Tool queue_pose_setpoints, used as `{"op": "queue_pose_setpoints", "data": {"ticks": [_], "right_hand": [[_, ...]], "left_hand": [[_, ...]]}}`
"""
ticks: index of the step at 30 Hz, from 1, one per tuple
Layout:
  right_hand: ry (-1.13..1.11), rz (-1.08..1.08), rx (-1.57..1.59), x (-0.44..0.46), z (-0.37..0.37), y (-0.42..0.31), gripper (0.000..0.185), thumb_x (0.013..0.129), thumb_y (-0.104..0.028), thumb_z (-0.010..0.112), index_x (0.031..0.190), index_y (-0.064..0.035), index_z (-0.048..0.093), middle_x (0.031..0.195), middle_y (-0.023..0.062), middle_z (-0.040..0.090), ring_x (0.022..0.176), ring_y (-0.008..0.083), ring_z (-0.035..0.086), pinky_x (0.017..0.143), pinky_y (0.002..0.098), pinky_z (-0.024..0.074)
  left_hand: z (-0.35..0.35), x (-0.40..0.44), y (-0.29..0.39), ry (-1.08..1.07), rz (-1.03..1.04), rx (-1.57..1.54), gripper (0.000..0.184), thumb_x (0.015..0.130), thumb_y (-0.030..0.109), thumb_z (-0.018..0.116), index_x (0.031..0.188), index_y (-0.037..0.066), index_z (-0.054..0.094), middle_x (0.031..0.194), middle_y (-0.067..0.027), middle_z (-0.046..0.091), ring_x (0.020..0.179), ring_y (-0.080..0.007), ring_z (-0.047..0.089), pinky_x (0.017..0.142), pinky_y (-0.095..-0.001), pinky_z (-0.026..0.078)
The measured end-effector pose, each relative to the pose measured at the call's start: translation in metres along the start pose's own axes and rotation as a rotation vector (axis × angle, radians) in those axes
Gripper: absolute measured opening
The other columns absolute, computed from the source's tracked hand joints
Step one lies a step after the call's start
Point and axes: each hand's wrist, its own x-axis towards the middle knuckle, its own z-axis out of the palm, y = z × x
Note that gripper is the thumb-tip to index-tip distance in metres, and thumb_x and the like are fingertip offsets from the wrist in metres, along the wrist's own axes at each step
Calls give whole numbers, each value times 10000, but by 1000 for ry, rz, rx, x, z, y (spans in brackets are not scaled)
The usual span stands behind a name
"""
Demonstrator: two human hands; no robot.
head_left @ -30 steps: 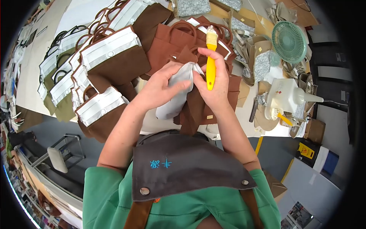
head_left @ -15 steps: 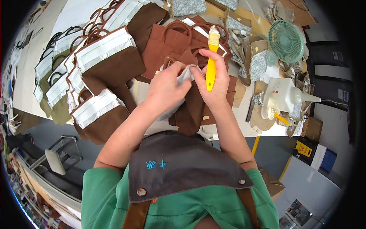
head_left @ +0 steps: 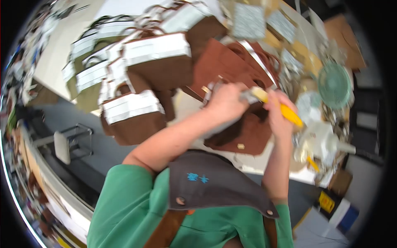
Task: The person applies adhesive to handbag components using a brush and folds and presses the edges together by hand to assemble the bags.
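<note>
My right hand (head_left: pixel 281 113) is closed around a paintbrush (head_left: pixel 292 116) with a yellow handle. The brush's pale bristles (head_left: pixel 259 94) point left, toward my other hand. My left hand (head_left: pixel 228 102) has its fingers pinched on a greyish-white cloth (head_left: pixel 249 96), partly hidden and blurred by motion. The bristles are beside or against this cloth; blur hides which. Below both hands lies a reddish-brown bag piece (head_left: pixel 254 132) with a small cream tag, and dark brown fabric (head_left: pixel 225 135) shows under my left wrist. More reddish-brown bags (head_left: pixel 217 64) with handles lie just beyond.
Dark brown bags (head_left: pixel 159 66) with white upper bands stand at left, beside olive-green ones (head_left: pixel 89 89). At right are a round green mesh-like object (head_left: pixel 335 86), a white spouted bottle (head_left: pixel 324 142) and another yellow-handled brush (head_left: pixel 313 163). Grey patterned pieces (head_left: pixel 249 20) lie at the back.
The view has swung, shifting the bags rightward. My right hand has turned the brush from upright, bristles up, to slanting with the bristles toward my left hand. My hands are farther apart.
</note>
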Motion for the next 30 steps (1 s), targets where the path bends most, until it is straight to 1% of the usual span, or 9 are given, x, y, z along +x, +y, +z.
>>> {"op": "queue_pose_setpoints", "data": {"ticks": [7, 9, 11, 16, 21, 23, 24, 26, 30], "right_hand": [[-43, -183, -99, 5, 5, -12, 266, 905, -129, 624, 667, -14, 595, 685, 55, 582, 657, 128, 512, 625, 273, 409], [177, -100, 79, 5, -5, -13, 256, 932, -172, 604, 730, -15, 610, 692, 46, 582, 628, 97, 498, 630, 238, 406], [311, -61, 255, 4, -25, -5, 247, 956, -198, 577, 820, 1, 635, 756, 51, 632, 588, 64, 479, 562, 203, 396], [308, -72, 211, -9, -28, -16, 258, 939, -217, 612, 791, -8, 635, 754, 53, 632, 582, 63, 481, 546, 202, 385], [329, 20, 153, -22, -40, -6, 237, 928, -200, 629, 793, -6, 639, 767, 54, 642, 613, 61, 514, 569, 200, 397], [371, 120, 98, -36, -48, 5, 234, 927, -201, 632, 799, -5, 639, 771, 54, 645, 622, 60, 521, 575, 201, 401], [376, 55, 121, -38, -51, 13, 207, 922, -193, 640, 832, -6, 640, 776, 53, 647, 635, 64, 533, 597, 202, 415], [379, 13, 122, -47, -53, 24, 185, 918, -185, 647, 865, -8, 641, 780, 53, 648, 648, 67, 544, 619, 204, 430], [415, -7, 158, -46, -38, 23, 153, 882, -111, 688, 985, -16, 624, 836, 38, 645, 727, 77, 564, 714, 202, 459]], "left_hand": [[-13, 4, -7, 84, -5, -24, 311, 760, 141, 626, 1040, 13, 674, 889, -234, 670, 866, -399, 642, 816, -445, 501], [-45, 16, -9, 100, -27, -32, 260, 796, 134, 656, 1017, 0, 676, 852, -176, 678, 698, -250, 649, 687, -351, 513], [-76, 30, -27, 175, -25, -444, 210, 868, 124, 653, 1045, 13, 675, 868, -17, 666, 761, -81, 586, 676, -268, 486], [-181, 61, -68, 585, -126, -754, 320, 860, 149, 649, 1150, 14, 637, 956, -36, 664, 847, -106, 572, 764, -266, 459], [-238, 44, -165, 920, -208, -245, 422, 867, 64, 575, 1282, -8, 544, 1021, -87, 659, 864, -130, 577, 762, -261, 455], [-236, 26, -189, 823, -269, 133, 531, 818, 45, 589, 1333, -16, 475, 1013, -150, 635, 905, -201, 603, 799, -292, 480], [-226, 19, -193, 895, -206, 721, 502, 813, 43, 604, 1302, -2, 502, 1046, -153, 613, 947, -232, 602, 820, -318, 489], [-172, 3, -146, 904, 221, 680, 374, 844, 63, 614, 1212, 19, 571, 1093, -155, 600, 1006, -242, 594, 851, -326, 487], [-43, -17, -125, 110, -33, -99, 139, 864, 101, 653, 993, 71, 693, 975, -85, 678, 850, -189, 655, 771, -301, 512]]}}
